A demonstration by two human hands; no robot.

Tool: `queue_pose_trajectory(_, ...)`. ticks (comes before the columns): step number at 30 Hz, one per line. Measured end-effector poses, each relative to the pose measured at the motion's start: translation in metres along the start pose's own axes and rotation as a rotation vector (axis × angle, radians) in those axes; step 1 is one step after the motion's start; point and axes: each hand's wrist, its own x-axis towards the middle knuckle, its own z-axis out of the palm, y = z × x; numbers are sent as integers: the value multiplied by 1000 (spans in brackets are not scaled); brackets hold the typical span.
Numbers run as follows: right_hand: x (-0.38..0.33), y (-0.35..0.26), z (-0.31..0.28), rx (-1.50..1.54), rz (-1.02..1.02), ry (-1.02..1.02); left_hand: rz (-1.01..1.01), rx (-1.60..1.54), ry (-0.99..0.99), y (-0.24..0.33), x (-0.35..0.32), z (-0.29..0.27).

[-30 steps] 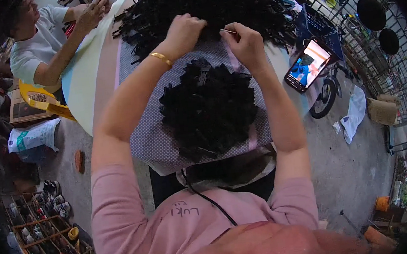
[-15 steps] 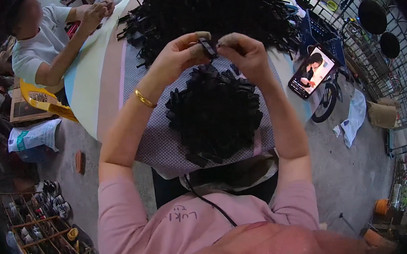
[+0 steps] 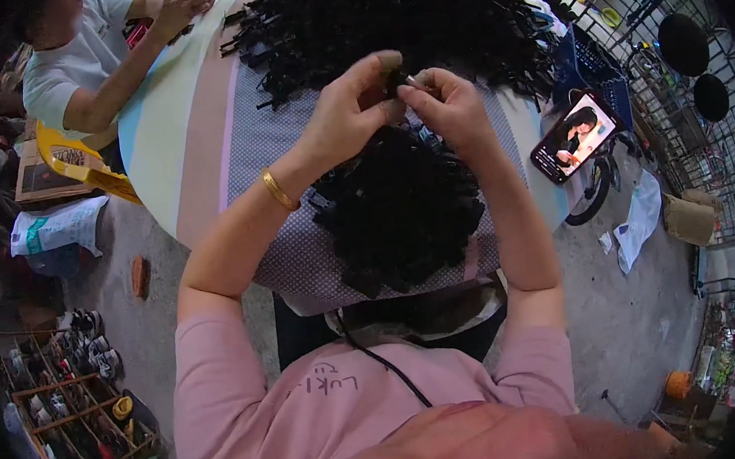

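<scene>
Just below the fingers a small heap of black plastic pieces (image 3: 400,204) lies on the bench (image 3: 197,113). Left hand (image 3: 347,112) and right hand (image 3: 453,106) meet, fingers pinched shut on one small black piece (image 3: 395,78), seemingly mid-assembly; pressing it together likely follows. Beyond them spreads the large black pile (image 3: 400,14).

A small heap of clips (image 3: 401,208) lies at the table's (image 3: 190,131) near edge, on a cloth (image 3: 289,246). A large heap (image 3: 400,14) lies behind it, toward the far edge. A phone (image 3: 573,136) lies at the right edge. Another person (image 3: 86,62) sits at the far left edge.
</scene>
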Motion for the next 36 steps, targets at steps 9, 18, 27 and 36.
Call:
queue_pose_trajectory(9,-4,-1,3,67,3,-4,-148,-145,67,10,-1,2)
queue_pose_trajectory(18,-8,-2,11,-85,-97,45,-6,74,143,7,-7,6)
queue_pose_trajectory(27,-11,-4,16,6,34,34,132,242,289,13,-10,11)
queue_pose_trajectory(36,-5,-8,-3,-197,-346,73,-157,-659,165,10,4,-10)
